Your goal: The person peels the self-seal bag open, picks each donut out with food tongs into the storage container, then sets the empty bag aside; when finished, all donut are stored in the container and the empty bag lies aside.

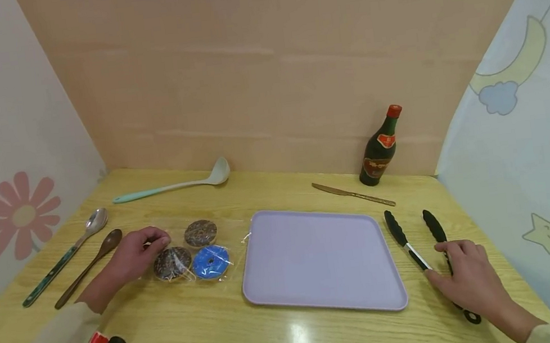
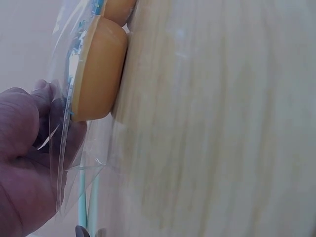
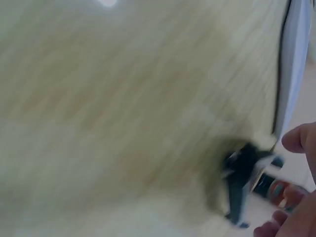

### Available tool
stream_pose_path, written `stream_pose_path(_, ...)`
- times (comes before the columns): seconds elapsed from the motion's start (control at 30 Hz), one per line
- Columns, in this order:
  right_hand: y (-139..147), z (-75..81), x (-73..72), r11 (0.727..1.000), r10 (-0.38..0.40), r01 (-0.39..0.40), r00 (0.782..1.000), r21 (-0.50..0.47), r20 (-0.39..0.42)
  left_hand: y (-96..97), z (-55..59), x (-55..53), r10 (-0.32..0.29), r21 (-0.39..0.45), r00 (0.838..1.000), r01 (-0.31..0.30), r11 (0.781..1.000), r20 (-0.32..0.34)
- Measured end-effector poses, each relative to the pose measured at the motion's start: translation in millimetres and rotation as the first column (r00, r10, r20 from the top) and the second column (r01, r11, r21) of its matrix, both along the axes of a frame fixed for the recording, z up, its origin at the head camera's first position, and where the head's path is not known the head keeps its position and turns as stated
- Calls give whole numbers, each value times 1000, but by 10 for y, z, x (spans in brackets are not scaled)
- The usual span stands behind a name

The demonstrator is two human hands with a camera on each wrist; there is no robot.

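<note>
"What are the fingers doing?"

"At the left of a wooden table (image 1: pixel 196 330), a person's left hand (image 1: pixel 136 254) pinches the near-left edge of a clear bag (image 1: pixel 235 234), film between thumb and fingers. At the right, the right hand (image 1: pixel 470 274) spreads thumb and forefinger over black-handled tongs (image 1: pixel 413 253); from here I cannot tell how firmly they touch."

"And inside the bag?"

"Three doughnuts, set close together: one with blue icing (image 1: pixel 211 262), two with dark tops (image 1: pixel 200 233). The bag lies just left of a lilac tray (image 1: pixel 321 265)."

"How would it handle?"

"Light, by my reckoning, and limp: the film looks slick and crinkly, the doughnuts free to slide and bunch at the low end. A hard squeeze might dent them, though their firmness is anyone's guess. Best grip: a gathered fold of film, or a flat palm beneath."

"The tongs?"

"Stiffer and a touch heavier, I'd judge, their arms standing wide and likely springy. The place to hold is around both arms, midway along."

"Farther out?"

"A gold knife (image 1: pixel 353 194) and a dark bottle (image 1: pixel 378 154) beyond the tray; a ladle (image 1: pixel 175 187) behind the bag; a wooden spoon (image 1: pixel 93 266) and a green-handled spoon (image 1: pixel 68 263) at far left."
</note>
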State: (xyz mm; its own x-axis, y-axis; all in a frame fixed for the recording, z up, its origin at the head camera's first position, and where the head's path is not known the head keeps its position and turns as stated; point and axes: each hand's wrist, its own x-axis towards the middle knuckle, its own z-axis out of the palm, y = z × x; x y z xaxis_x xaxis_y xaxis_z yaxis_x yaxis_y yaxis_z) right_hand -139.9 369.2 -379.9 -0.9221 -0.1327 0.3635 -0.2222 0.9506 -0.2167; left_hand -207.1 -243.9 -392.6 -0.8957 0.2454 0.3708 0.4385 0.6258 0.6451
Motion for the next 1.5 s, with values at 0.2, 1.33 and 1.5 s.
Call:
stream_pose_path(0.2,253,-119,55,995,-96,93,991,41,89,8,0,3,3,-2,999,-3,1000,-32)
stream_pose_path(1.33,14,117,-168,990,18,15,972,-137,235,25,25,16,-11,13,998,11,1000,-54)
stream_pose_path(1.5,-311,195,-203,961,224,-210,973,-182,61,17,-1,19,-18,14,998,19,1000,-57)
